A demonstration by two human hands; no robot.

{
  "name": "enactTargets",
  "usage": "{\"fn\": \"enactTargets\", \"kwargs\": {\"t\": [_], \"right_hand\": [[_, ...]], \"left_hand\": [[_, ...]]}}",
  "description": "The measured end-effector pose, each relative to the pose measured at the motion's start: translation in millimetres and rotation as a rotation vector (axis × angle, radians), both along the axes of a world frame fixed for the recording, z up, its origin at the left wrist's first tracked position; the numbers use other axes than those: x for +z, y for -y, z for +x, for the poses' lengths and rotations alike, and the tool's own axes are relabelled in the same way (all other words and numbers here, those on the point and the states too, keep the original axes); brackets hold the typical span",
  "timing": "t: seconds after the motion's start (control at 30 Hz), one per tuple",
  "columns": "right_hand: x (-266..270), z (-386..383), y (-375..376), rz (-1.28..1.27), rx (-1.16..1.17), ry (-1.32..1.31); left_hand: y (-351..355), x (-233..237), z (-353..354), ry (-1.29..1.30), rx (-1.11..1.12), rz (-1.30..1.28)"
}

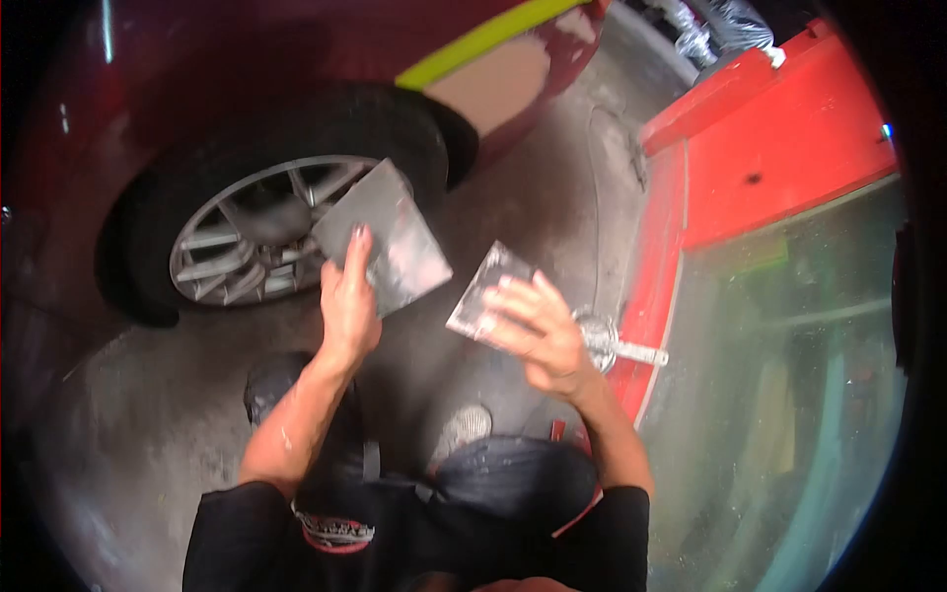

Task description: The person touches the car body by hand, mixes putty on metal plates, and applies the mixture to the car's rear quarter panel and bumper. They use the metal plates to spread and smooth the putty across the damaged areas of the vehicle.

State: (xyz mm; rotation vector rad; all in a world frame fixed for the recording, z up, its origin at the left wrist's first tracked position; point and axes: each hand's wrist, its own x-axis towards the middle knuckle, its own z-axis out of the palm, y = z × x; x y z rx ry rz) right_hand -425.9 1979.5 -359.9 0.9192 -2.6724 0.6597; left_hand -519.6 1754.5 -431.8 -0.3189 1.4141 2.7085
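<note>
Near the wheel (271, 222), the left hand (350, 301) firmly grips a large plate (404, 242), thumb on top. Rightward, the right hand (538, 335), fingers spread, holds a smaller plate (478, 291), apart from the first. Judged step: handling both plates; the next move calls for steady, level control.

2 grey plates (402, 247), maroon car (247, 49), yellow-green strip (483, 41)

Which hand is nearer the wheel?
Left. The left hand is just below and right of the wheel in view, its plate overlapping it; the right hand is farther right.
</note>
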Motion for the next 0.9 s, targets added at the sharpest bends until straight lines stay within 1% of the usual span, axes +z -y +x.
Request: {"fn": "enactTargets", "kwargs": {"t": [0.03, 0.07, 0.1, 0.13, 0.17, 0.2, 0.23, 0.3, 0.33, 0.43, 0.47, 0.53, 0.57, 0.6, 0.63, 0.67, 0.7, 0.73, 0.77, 0.83, 0.87, 0.9], "right_hand": [[8, 2, 6, -0.144, -0.011, -0.04], [14, 2, 14, -0.178, 0.024, -0.058], [18, 0, 23, -0.211, 0.06, -0.089], [19, -2, 29, -0.245, 0.097, -0.127], [16, -5, 30, -0.182, 0.147, -0.135], [13, -5, 31, -0.12, 0.128, -0.139], [9, -6, 30, -0.059, 0.11, -0.143], [-3, -14, 14, -0.001, 0.002, -0.155], [-10, -17, 4, 0.026, -0.053, -0.157], [-31, -25, -32, 0.22, -0.156, -0.189], [-38, -24, -42, 0.369, -0.134, -0.152], [-50, -19, -52, 0.38, -0.161, 0.017], [-51, -23, -58, 0.395, -0.165, 0.081], [-56, -29, -64, 0.113, -0.189, 0.107], [-54, -35, -68, -0.168, -0.206, 0.118], [-36, -39, -66, -0.332, -0.288, 0.209], [-16, -40, -61, -0.498, -0.363, 0.311], [-3, -41, -60, -0.546, -0.441, 0.356], [7, -40, -63, -0.595, -0.517, 0.408], [21, -30, -70, -0.968, -0.762, 0.63], [28, -23, -72, -1.157, -0.875, 0.749], [33, -14, -73, -1.345, -0.877, 0.653]], "left_hand": [[-1, 7, 0, 0.081, -0.131, 0.188], [-8, 3, 1, 0.065, -0.204, 0.142], [-15, 5, 8, 0.143, -0.341, 0.419], [-22, 2, 11, 0.19, -0.415, 0.505], [-26, 0, 13, 0.234, -0.487, 0.592], [-27, 0, 13, 0.216, -0.515, 0.615], [-28, 3, 14, 0.165, -0.483, 0.568], [-31, 11, 17, 0.067, -0.41, 0.477], [-32, 13, 18, 0.064, -0.388, 0.441], [-30, -1, 14, 0.054, -0.356, 0.317], [-27, 4, 12, 0.045, -0.369, 0.327], [-13, 7, 9, 0.042, -0.43, 0.313], [-7, -8, 5, 0.054, -0.498, 0.312], [-3, -12, 4, 0.127, -0.552, 0.296], [-5, -6, 4, 0.169, -0.574, 0.271], [-4, -9, 3, 0.184, -0.648, 0.29], [4, -11, -1, 0.292, -0.789, 0.193], [3, -17, 1, 0.328, -0.849, 0.197], [7, -39, 5, 0.359, -0.935, 0.189], [25, -81, 24, 0.519, -1.025, 0.076], [33, -84, 43, 0.577, -0.978, 0.139], [47, -74, 60, 0.666, -0.964, 0.119]]}}
